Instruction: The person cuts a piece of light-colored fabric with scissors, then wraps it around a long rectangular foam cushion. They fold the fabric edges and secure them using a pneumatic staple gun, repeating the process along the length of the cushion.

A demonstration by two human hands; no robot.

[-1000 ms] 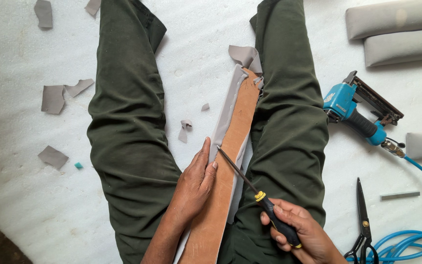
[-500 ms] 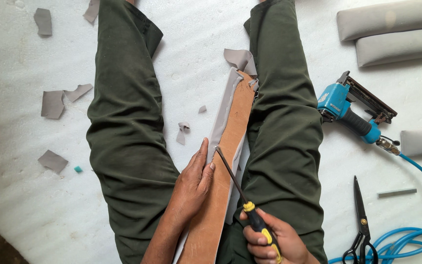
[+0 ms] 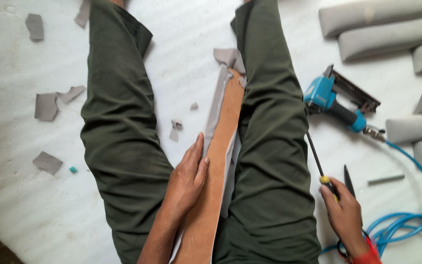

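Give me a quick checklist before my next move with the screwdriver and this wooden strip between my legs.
1. Left hand flat on the wooden strip: ok.
2. Right hand gripping the screwdriver: ok.
3. Screwdriver tip off the strip, over by the blue staple gun: ok.
4. Grey fabric lying along the strip's edge: ok.
5. Scissors beside the right hand, blades close to fingers: not ok.
6. Staples in the strip: cannot tell.

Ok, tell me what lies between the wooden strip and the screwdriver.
In the head view, only the person's right trouser leg separates the wooden strip from the screwdriver.
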